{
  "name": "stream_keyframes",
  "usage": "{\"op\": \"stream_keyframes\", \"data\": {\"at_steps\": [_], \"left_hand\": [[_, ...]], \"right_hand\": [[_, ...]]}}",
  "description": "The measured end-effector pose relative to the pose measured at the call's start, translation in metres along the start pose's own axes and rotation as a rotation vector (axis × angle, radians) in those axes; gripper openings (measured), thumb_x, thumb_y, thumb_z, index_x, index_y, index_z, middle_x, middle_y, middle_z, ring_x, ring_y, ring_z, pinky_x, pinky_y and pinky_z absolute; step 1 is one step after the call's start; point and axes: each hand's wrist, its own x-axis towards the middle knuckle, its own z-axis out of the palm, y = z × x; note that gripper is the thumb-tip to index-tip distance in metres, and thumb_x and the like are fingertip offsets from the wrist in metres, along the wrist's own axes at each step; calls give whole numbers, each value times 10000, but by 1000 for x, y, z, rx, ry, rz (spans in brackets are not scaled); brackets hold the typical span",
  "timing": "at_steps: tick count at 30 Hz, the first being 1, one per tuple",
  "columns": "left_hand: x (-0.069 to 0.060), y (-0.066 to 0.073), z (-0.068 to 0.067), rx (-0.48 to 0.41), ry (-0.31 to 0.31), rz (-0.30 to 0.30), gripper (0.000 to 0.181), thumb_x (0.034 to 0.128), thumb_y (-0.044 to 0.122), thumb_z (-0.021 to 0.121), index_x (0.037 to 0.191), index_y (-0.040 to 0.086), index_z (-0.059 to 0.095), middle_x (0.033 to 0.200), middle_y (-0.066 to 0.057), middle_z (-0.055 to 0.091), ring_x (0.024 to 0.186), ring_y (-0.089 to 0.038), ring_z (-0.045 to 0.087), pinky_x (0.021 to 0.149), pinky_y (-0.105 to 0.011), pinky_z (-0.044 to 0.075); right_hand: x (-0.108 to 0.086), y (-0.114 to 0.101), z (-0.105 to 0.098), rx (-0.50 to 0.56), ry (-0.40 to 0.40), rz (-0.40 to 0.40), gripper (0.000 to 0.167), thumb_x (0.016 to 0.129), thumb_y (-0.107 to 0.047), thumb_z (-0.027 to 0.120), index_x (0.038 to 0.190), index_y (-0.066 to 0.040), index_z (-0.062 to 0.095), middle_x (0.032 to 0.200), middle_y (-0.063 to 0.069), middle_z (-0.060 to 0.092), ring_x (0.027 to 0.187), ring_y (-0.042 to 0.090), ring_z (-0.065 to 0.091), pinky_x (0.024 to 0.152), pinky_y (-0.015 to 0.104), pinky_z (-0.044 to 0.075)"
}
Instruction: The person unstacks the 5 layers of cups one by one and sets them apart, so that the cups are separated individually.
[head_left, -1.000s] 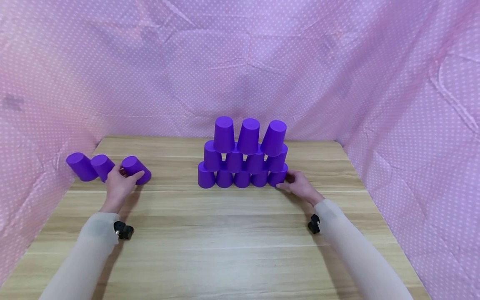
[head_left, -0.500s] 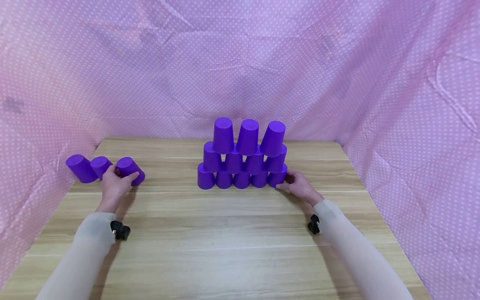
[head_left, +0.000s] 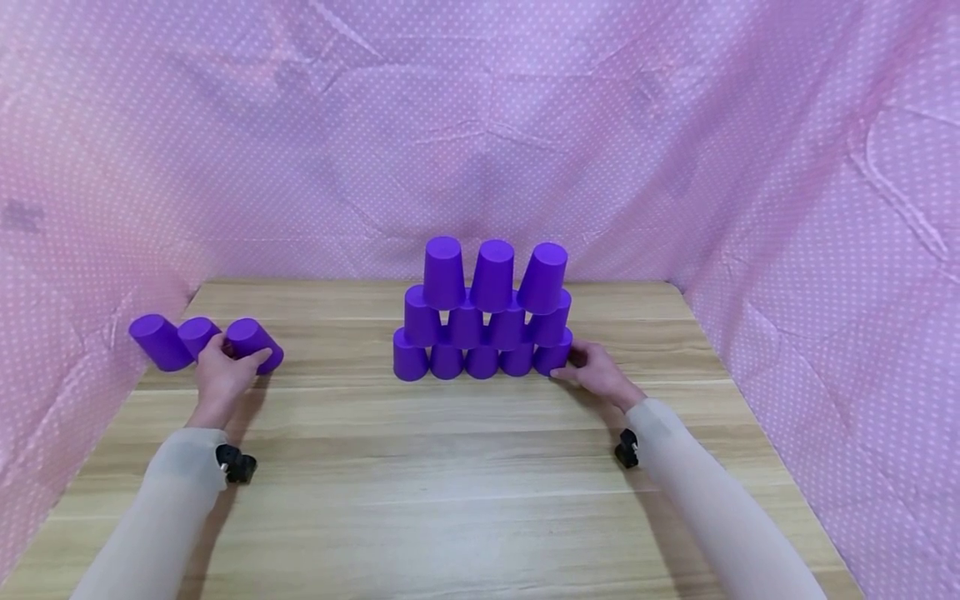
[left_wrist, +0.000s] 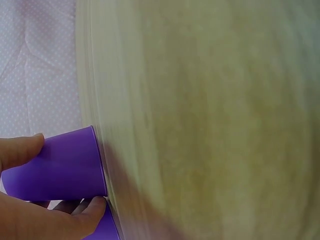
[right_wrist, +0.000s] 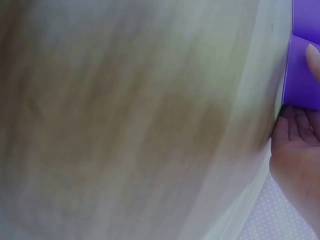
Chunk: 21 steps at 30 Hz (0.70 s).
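At the table's left stand three upside-down purple cups. My left hand (head_left: 222,379) grips the rightmost of these, a purple cup (head_left: 257,343), with thumb and fingers on opposite sides; its rim meets the table in the left wrist view. The middle cup (head_left: 197,333) is partly behind that hand, and the left cup (head_left: 161,342) is by the table edge. In the centre, upside-down cups form a three-tier stack, with three on top, including the middle top cup (head_left: 492,277). My right hand (head_left: 597,372) holds the bottom row's right end cup (right_wrist: 304,75), thumb in front, fingers along its outer side.
A pale wooden table (head_left: 450,500) spreads between and in front of the arms. Pink dotted cloth (head_left: 480,125) hangs close behind its far edge and along both sides. A small black device (head_left: 236,463) sits on the left wrist, another black device (head_left: 627,448) on the right.
My left hand has moved a little left with its cup, bringing it closer to the middle cup. The right hand keeps its place at the stack, which looks the same.
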Motion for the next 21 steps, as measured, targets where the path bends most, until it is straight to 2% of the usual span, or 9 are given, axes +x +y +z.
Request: {"op": "stream_keyframes", "data": {"at_steps": [8,12,18,21], "left_hand": [[1,-1,-1,13,5,21,827,899,305,667,1462,-84,202,1417,-342,325,1275,-469,354,1037,-553,313],[1,4,-1,13,29,44,816,884,319,684,1459,-65,249,1404,-319,366,1261,-449,384,1030,-541,333],[1,25,-7,83,100,130,805,865,332,702,1458,-35,299,1416,-266,392,1271,-417,393,1034,-511,340],[-1,42,-11,73,125,174,805,865,324,704,1457,-38,295,1441,-236,371,1305,-387,361,1062,-478,311]], "right_hand": [[0,0,1,-2,4,-1,554,814,-90,765,1305,14,531,1283,193,558,1217,326,490,1053,425,346],[-1,-1,1,-4,8,-4,559,812,-91,768,1304,23,529,1280,202,557,1212,334,495,1050,430,349],[-1,-1,0,-13,5,-8,562,816,-93,764,1312,19,523,1278,199,559,1207,333,498,1047,433,353],[0,-1,0,-13,3,2,568,818,-101,764,1320,7,520,1286,188,556,1213,324,494,1051,430,347]]}}
